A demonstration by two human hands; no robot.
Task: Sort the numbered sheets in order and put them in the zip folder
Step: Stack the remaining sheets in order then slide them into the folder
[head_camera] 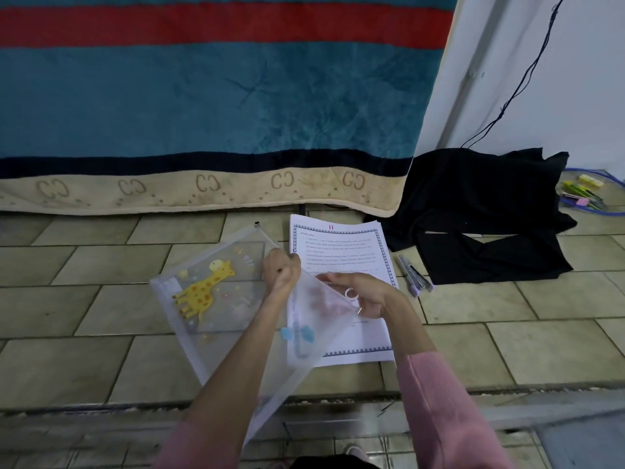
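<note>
From the head view, the person sits at a tiled floor (pixel 101 309) with a translucent zip folder (pixel 216 292), printed with a yellow giraffe, held up just over the tiles. The left hand (pixel 281 272) is curled into a fist at the folder's zip edge, apparently pinching the slider or the edge itself. The right hand (pixel 358 294) is closed on the other flap, its fingers showing through the plastic, so the mouth is being spread. The stack of sheets (pixel 341 252) lies on the floor just beyond and partly under the folder, squared up, with a red "11" at the top of the uppermost page. Whether the pages beneath run in order cannot be told. A stapler (pixel 415 275) lies just right of the stack, near a black cloth (pixel 473 211). The step in hand looks like opening the folder. Next, one hand must release a flap, gather the whole stack without fanning it, and slide it squarely into the held-open mouth.
</note>
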